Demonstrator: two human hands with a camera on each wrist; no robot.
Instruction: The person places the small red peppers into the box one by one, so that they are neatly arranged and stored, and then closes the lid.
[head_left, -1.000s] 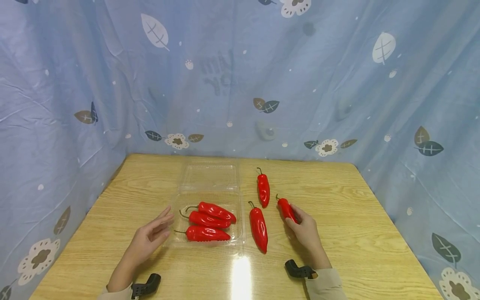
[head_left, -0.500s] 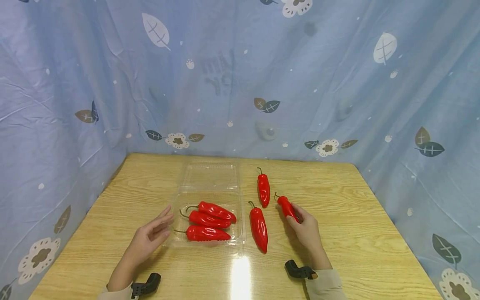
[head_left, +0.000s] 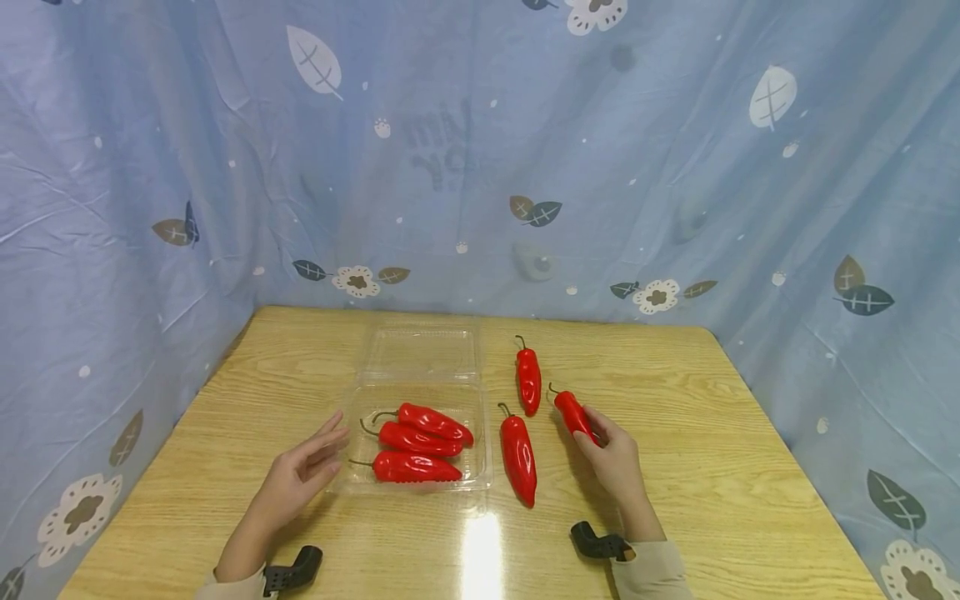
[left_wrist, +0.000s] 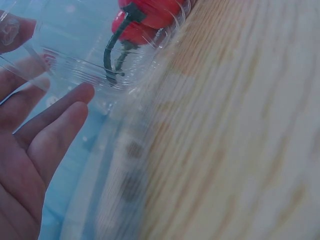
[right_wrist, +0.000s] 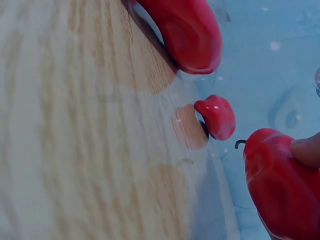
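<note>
My right hand (head_left: 617,462) pinches a red pepper (head_left: 573,414) between thumb and fingers, its stem pointing away and to the left. In the right wrist view this pepper (right_wrist: 280,185) appears off the table, with the thumb (right_wrist: 307,150) on its side. My left hand (head_left: 296,475) is at the left edge of a clear plastic clamshell box (head_left: 486,433), fingers extended and loosely spread. In the left wrist view some fingers (left_wrist: 65,120) lie against or close to the box wall; contact cannot be told. Three red peppers (head_left: 416,467) lie side by side in the box, stems to the left.
Between the box and my right hand, a red pepper (head_left: 518,460) lies on the wooden table (head_left: 712,467). Another red pepper (head_left: 528,381) lies farther back. The clear lid (head_left: 420,352) is folded back behind the box. A patterned blue cloth (head_left: 480,167) hangs around the table.
The pepper in my right hand has shifted slightly, its stem end moving left and away from me. My left hand and the peppers on the table and in the box stay put.
</note>
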